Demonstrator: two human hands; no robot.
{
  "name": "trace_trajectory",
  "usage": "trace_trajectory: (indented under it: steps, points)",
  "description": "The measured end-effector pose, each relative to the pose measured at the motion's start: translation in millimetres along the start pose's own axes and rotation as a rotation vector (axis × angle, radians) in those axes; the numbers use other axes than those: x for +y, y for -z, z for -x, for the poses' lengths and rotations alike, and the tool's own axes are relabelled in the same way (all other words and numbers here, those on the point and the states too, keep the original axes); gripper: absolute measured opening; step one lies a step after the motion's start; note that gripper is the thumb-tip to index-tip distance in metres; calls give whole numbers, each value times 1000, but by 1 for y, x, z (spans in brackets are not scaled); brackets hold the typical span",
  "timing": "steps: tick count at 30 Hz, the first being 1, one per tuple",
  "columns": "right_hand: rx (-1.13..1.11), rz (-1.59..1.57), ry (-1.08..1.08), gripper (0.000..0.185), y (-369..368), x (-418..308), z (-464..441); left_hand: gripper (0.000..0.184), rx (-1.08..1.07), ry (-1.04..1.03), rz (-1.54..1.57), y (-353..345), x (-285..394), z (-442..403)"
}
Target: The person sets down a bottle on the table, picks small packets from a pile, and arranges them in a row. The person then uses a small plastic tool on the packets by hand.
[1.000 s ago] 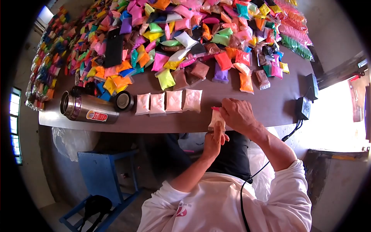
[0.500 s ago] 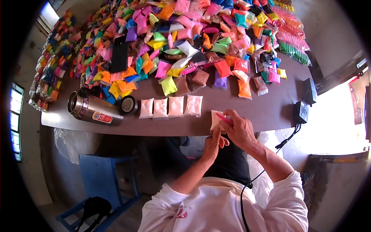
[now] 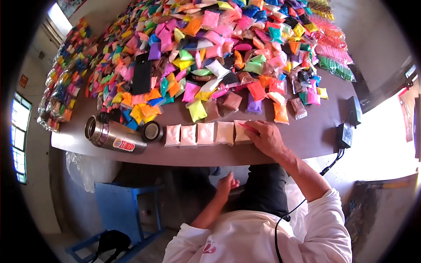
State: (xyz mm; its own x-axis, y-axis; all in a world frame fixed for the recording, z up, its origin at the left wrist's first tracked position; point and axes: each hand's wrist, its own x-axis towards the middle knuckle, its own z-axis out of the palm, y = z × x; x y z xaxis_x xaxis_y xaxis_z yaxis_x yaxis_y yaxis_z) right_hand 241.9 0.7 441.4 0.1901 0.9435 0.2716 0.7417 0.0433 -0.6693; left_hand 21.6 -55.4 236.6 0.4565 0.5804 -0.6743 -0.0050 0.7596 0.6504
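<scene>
My right hand (image 3: 268, 139) pinches a slim pink pointed tool (image 3: 248, 127) and rests at the right end of a row of small clear packets. Beneath its fingers lies the end packet (image 3: 241, 136), pale pink and partly covered by the hand. To its left sit several similar pale pink packets (image 3: 205, 133), side by side near the table's front edge. My left hand (image 3: 227, 183) is off the table above my lap, its fingers loosely curled and apart, with nothing visible in them.
A steel flask (image 3: 115, 135) lies on its side, its lid (image 3: 152, 131) beside it. Colourful packets (image 3: 210, 52) heap across the back of the table (image 3: 307, 140), a black phone (image 3: 142, 74) on them. A black adapter (image 3: 344, 135) with cables sits at right; a blue chair (image 3: 115, 206) stands lower left.
My right hand has set the pale pink packet at the right end of the row, still holding the pink tool. My left hand has let go and dropped below the table edge.
</scene>
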Motion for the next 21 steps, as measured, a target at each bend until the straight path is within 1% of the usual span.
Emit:
trace_trajectory:
  steps: [1, 2, 4, 5, 6, 7, 9, 10, 12, 13, 15, 18, 20, 21]
  points:
    - [22, -6, -14, 20, 0, 0, 1, 45, 144, 39, 49, 6, -2, -3]
    - [84, -29, 1, 20, -4, 7, 3, 45, 126, 41, 43, 12, -3, -7]
    - [144, -38, -32, 19, 0, 6, 4, 41, 221, 84, 154, 20, 1, -11]
    - [194, -63, -52, 18, 3, 7, 4, 41, 207, 87, 151, 20, 1, -14]
    - [266, 7, -41, 14, 7, 9, 2, 40, 188, 56, 111, 19, 3, -15]
    - [268, 13, -42, 14, 15, 11, -1, 39, 172, 23, 73, 17, 4, -16]
    - [443, 249, -177, 14, 32, 13, -11, 37, 193, 28, 92, 15, 1, -16]
    - [443, 249, -176, 14, 39, 20, -18, 37, 184, 36, 93, 16, -2, -18]
    - [407, 392, -220, 20, 52, 35, -31, 37, 176, 45, 92, 17, -5, -20]
    - [408, 393, -222, 20, 53, 44, -35, 36, 183, 41, 87, 14, -4, -19]
    - [288, 523, -314, 25, 51, 60, -42, 36, 187, 33, 82, 13, -4, -21]
    - [318, 471, -299, 25, 51, 71, -46, 36, 149, 17, 48, 19, -7, -24]
    - [322, 434, -283, 24, 53, 78, -47, 35, 208, 33, -1, 23, -11, -25]
    - [361, 297, -265, 23, 56, 80, -48, 35, 201, 33, -1, 21, -8, -23]
